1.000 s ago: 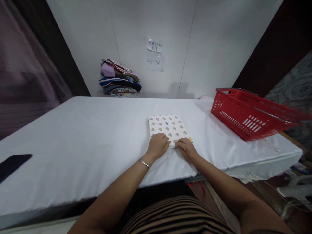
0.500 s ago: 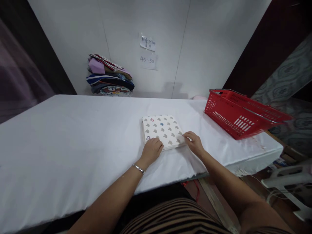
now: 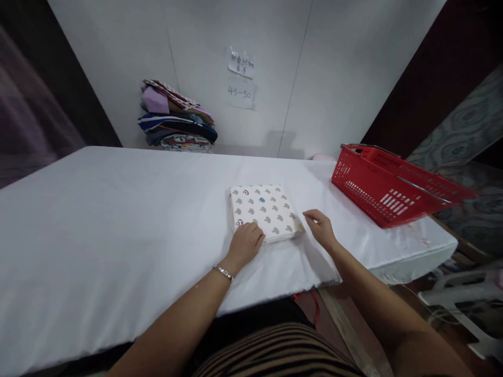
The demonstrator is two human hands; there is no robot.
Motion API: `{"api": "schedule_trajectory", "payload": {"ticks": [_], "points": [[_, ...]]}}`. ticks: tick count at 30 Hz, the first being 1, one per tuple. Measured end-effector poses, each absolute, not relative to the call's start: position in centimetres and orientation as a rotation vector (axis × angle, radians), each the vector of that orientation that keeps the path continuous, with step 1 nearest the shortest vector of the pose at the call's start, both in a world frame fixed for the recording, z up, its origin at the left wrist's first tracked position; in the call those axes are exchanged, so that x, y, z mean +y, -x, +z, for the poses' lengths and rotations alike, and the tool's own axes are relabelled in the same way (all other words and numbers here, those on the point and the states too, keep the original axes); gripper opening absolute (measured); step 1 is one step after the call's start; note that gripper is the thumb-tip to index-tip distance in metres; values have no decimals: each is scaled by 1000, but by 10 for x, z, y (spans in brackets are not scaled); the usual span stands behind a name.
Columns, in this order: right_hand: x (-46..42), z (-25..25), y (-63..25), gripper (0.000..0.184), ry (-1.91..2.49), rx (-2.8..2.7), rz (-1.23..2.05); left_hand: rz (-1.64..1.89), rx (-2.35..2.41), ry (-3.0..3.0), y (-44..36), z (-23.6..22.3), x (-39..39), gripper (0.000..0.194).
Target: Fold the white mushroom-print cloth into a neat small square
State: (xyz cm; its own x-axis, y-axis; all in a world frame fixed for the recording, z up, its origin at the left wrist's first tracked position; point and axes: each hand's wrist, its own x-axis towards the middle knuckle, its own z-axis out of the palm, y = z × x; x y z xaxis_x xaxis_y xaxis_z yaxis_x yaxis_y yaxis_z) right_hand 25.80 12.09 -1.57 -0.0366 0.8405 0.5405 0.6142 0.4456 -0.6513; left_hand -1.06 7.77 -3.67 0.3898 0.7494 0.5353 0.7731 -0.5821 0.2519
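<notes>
A folded white cloth (image 3: 271, 212) with grey-brown mushroom prints and a few coloured ones lies flat as a neat, thick square on the white-covered table. My left hand (image 3: 247, 242) grips its near left edge, fingers curled over the top; a silver bracelet is on that wrist. Just off the cloth's right side, my right hand (image 3: 320, 226) is held with its fingertips drawn together, and I see nothing in them. A small gap separates those fingertips from the cloth's near right corner, where a yellow print shows.
A red plastic basket (image 3: 387, 191) with metal handles stands on the table (image 3: 118, 225) at the right. Against the back wall is a stack of folded fabrics (image 3: 176, 120). Paper signs (image 3: 241, 95) hang above. A white stool (image 3: 463, 303) is at lower right.
My right hand has let go of the cloth's near right corner and moved slightly right, uncovering a yellow print. My left hand stays on the cloth.
</notes>
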Motion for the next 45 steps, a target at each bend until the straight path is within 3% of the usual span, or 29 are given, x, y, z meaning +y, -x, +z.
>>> {"api": "schedule_trajectory", "payload": {"ticks": [5,9,13,18,25,29,36,40,45], "points": [[149,3,-201,27,1063,-2063,182,-952,-1450,2605,11,-35,75,15],[155,-24,-170,44,1147,-2420,109,-1022,-1489,2608,15,-36,68,12],[153,-49,-166,48,1242,-2545,46,-1156,-1672,2590,15,-27,68,11],[153,-50,-169,49,1245,-2540,23,-1148,-1794,2368,9,-7,94,9],[151,-44,-168,47,1250,-2460,250,-862,-2131,2253,19,-36,110,47],[171,-32,-177,49,1335,-2250,516,-791,-2228,2308,23,-41,106,50],[202,-48,-195,53,1492,-2318,237,-769,-2343,2318,21,-33,105,54],[205,-59,-198,46,1415,-2376,280,-853,-2344,2287,22,-37,104,51],[201,-51,-200,57,1585,-2148,487,-940,-2397,2227,24,-41,102,51]]}}
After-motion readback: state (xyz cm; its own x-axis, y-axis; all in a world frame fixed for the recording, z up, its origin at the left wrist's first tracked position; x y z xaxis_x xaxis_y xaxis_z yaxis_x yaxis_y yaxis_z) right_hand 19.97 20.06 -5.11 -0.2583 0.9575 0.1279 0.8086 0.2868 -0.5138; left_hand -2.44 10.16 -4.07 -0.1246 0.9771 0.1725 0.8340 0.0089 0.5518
